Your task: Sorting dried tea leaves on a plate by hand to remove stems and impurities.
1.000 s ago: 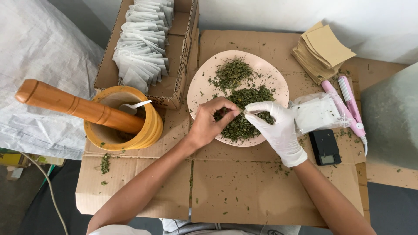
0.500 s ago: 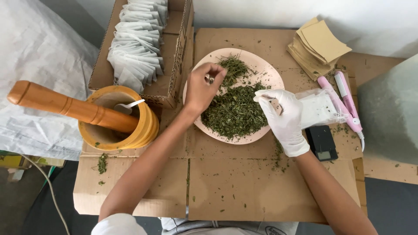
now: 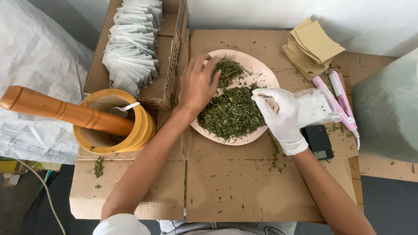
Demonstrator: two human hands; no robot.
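Soft, even daylight; sharp picture, faint shadows, no glare.

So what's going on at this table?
A person is working over a pink plate heaped with dried green herbs. The bare left hand reaches into the herbs, while the gloved right hand holds a small white pouch at the plate's edge. A wooden mortar with its pestle stands nearby.

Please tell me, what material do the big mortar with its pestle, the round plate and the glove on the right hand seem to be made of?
The mortar and pestle look like wood, smooth and yellowish-brown, perhaps varnished. The plate under the dried herbs is matte pale pink; ceramic or plastic, I cannot tell which. The glove on the right hand looks like thin white latex or similar rubber, wrinkling at the fingers. The left hand is bare.
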